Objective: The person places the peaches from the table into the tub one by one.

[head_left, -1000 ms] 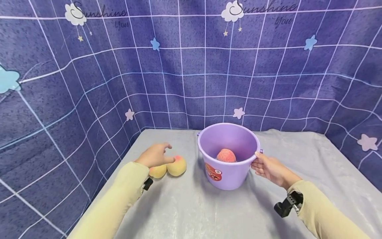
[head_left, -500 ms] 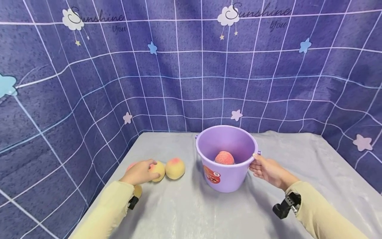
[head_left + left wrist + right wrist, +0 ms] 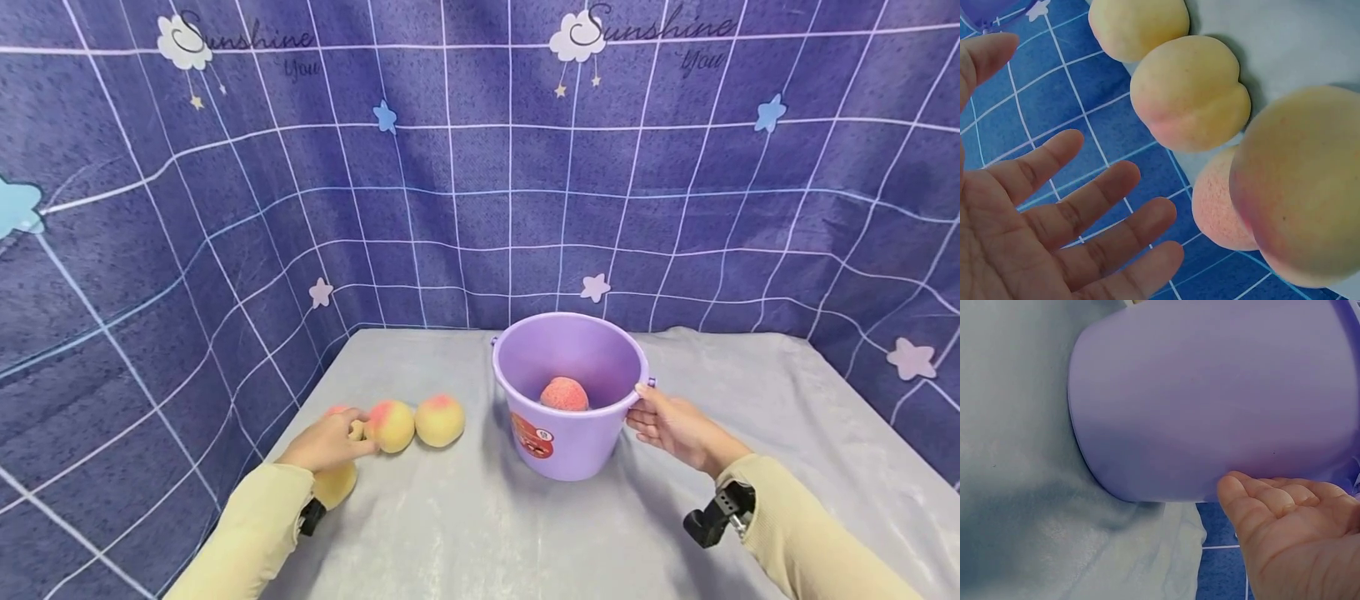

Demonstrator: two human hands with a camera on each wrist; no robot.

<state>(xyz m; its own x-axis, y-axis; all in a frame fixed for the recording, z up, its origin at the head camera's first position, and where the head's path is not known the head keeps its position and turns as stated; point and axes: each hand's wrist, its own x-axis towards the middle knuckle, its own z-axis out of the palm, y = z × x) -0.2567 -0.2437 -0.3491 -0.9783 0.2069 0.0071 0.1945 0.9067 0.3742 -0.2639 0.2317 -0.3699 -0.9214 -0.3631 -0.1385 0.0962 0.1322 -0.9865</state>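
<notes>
My left hand hovers over several yellow-pink peaches at the left of the table, its fingers spread and holding nothing in the left wrist view. One peach lies just right of its fingertips, with another peach beside that. A nearer peach and a pinker peach are partly hidden by the hand in the head view. My right hand holds the rim of a purple bucket, thumb on the rim and fingers against the outer wall. Inside the bucket sits a reddish-pink peach.
A grey cloth covers the table. Blue grid-patterned curtains stand along its back and sides. The bucket is upright right of centre, with a bail lug on its left rim.
My left hand has moved left and toward me, from above the right-hand peaches to the leftmost ones, uncovering two peaches. My right hand stays on the bucket rim.
</notes>
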